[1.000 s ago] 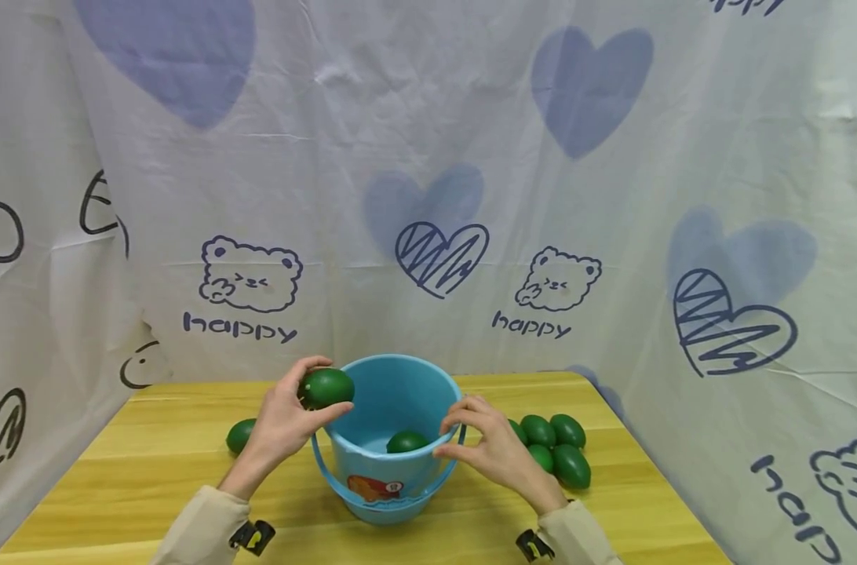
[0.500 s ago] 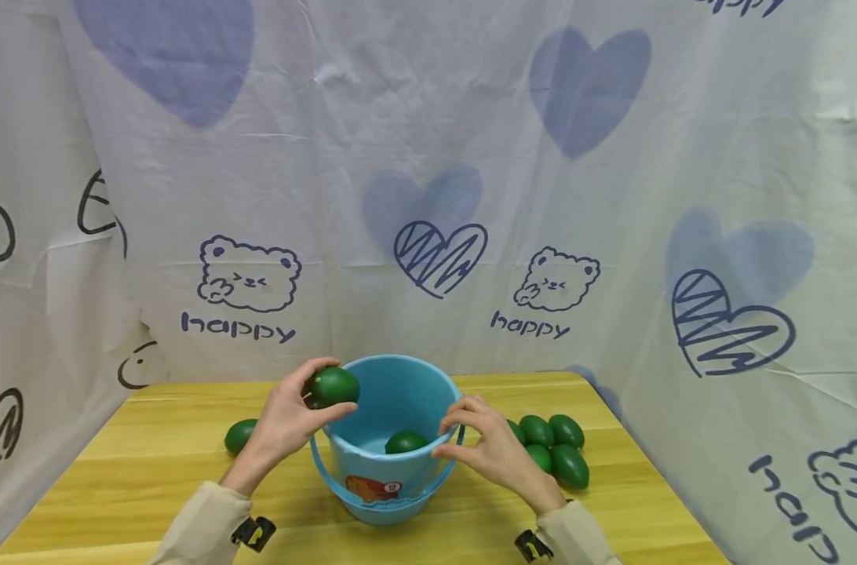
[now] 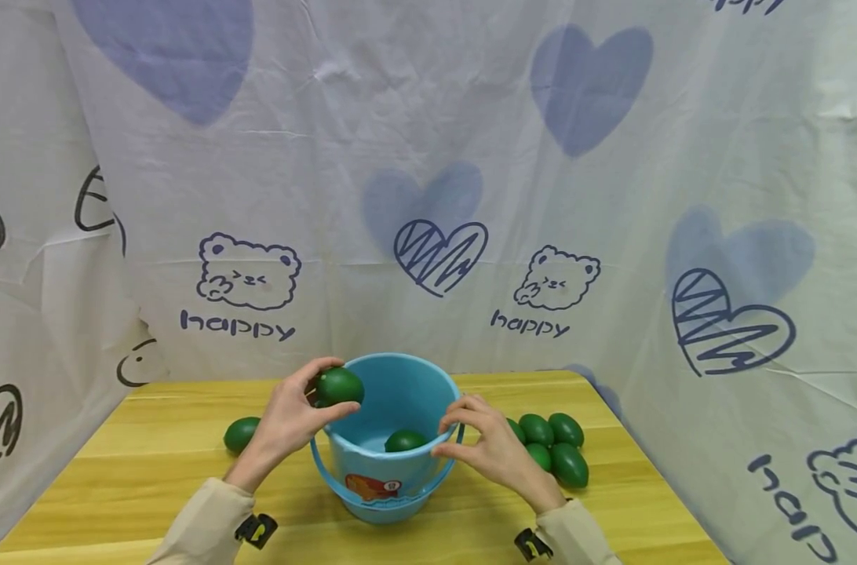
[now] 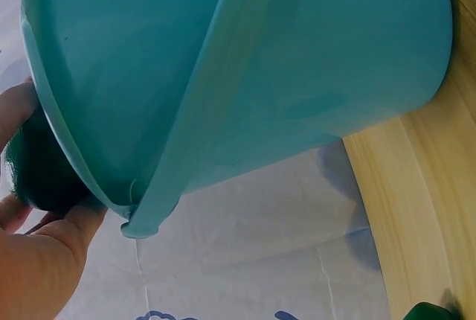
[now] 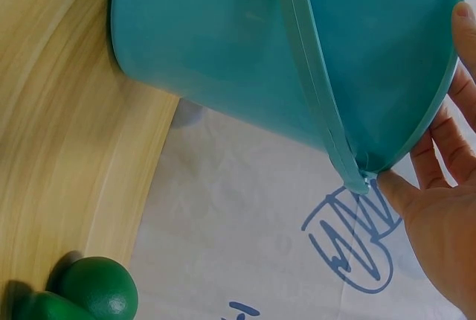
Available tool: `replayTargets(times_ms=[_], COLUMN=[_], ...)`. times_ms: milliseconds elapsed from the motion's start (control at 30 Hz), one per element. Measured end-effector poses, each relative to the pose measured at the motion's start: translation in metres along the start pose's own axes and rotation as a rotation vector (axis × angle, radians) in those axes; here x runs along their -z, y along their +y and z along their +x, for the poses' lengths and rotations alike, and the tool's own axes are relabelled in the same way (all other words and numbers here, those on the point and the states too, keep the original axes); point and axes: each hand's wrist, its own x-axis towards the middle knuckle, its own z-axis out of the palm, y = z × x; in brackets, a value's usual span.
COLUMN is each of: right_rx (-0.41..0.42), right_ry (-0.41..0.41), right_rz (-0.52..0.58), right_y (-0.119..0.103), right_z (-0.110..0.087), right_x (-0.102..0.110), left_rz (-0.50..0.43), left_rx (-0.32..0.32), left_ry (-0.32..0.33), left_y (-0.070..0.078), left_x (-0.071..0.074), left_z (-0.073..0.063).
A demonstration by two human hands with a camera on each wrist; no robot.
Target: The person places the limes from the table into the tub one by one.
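Observation:
In the head view, my left hand holds a dark green avocado between thumb and fingers, right at the left rim of the blue bucket. The left wrist view shows this avocado partly hidden behind the rim. Another avocado lies inside the bucket. On the opposite side, my right hand grips the rim, its thumb near the handle's joint in the right wrist view. The bucket stands upright, its handle hanging down in front.
A single avocado lies on the wooden table left of the bucket. Several more avocados sit grouped to the right, behind the right forearm. A printed cloth hangs at the back and sides.
My left hand has moved slightly right with the avocado, which now overlaps the bucket's opening more. My right hand has stayed on the rim.

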Motion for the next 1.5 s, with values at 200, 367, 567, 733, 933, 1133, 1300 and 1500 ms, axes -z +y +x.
replayTargets(times_ms=[200, 367, 567, 733, 933, 1133, 1300, 1500], right_rx=[-0.005, 0.003, -0.003, 0.006, 0.012, 0.019, 0.001, 0.007], right_ry=[0.002, 0.004, 0.000, 0.000, 0.008, 0.010, -0.004, 0.005], right_rz=[0.003, 0.007, -0.004, -0.007, -0.005, -0.007, 0.005, 0.005], right_y=[0.000, 0.000, 0.000, -0.001, 0.000, 0.001, 0.000, -0.001], right_z=[0.000, 0.000, 0.000, 0.001, 0.001, 0.000, 0.000, 0.000], right_x=[0.000, 0.000, -0.001, -0.001, -0.002, -0.002, -0.002, -0.001], left_rz=[-0.073, -0.100, -0.085, -0.057, -0.028, -0.051, -0.051, -0.005], left_rx=[-0.016, -0.023, -0.030, -0.038, -0.028, 0.000, 0.012, 0.036], left_ry=[-0.018, -0.018, -0.007, 0.004, -0.005, 0.003, 0.017, 0.044], left_y=[0.000, 0.000, 0.000, -0.002, -0.003, -0.008, -0.013, -0.020], left_x=[-0.001, 0.000, 0.002, 0.004, 0.005, 0.008, 0.013, 0.021], left_z=[0.000, -0.002, -0.005, -0.005, -0.005, -0.008, -0.010, -0.011])
